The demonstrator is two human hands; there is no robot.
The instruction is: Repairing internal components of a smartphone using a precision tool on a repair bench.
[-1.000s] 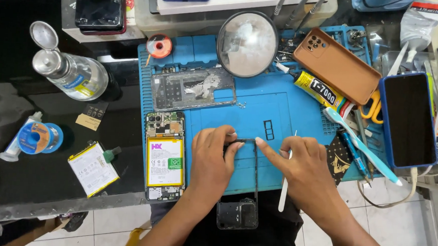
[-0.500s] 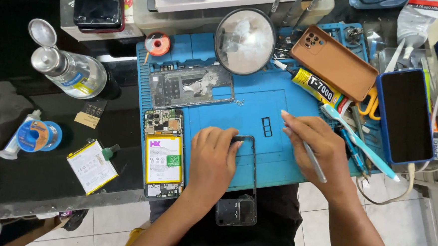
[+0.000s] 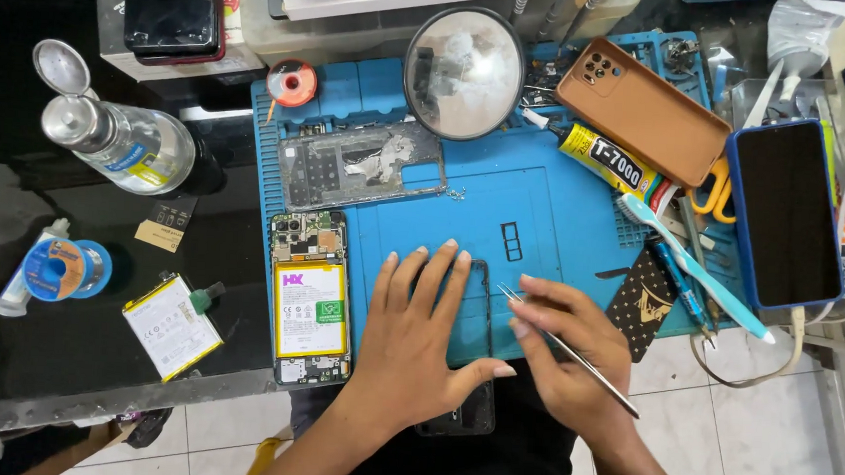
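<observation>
My left hand (image 3: 422, 329) lies flat, fingers spread, on a black phone frame (image 3: 482, 320) at the near edge of the blue work mat (image 3: 559, 216). My right hand (image 3: 570, 356) grips thin metal tweezers (image 3: 571, 349), their tips touching the frame's right edge. Left of my left hand lies an opened phone (image 3: 309, 309) with its yellow-edged battery showing. A transparent back cover (image 3: 361, 165) rests further up the mat.
A round magnifier (image 3: 464, 72), glue tube (image 3: 608, 162), brown phone case (image 3: 644, 109), toothbrush (image 3: 696, 268) and a dark-screened blue phone (image 3: 785, 213) crowd the right. A clear bottle (image 3: 124, 140), tape roll (image 3: 59, 269) and spare battery (image 3: 172, 327) sit on the black table at left.
My right hand moved in from the right and brought the tweezer tips down to the frame's right edge. My left hand flattened and spread over the frame.
</observation>
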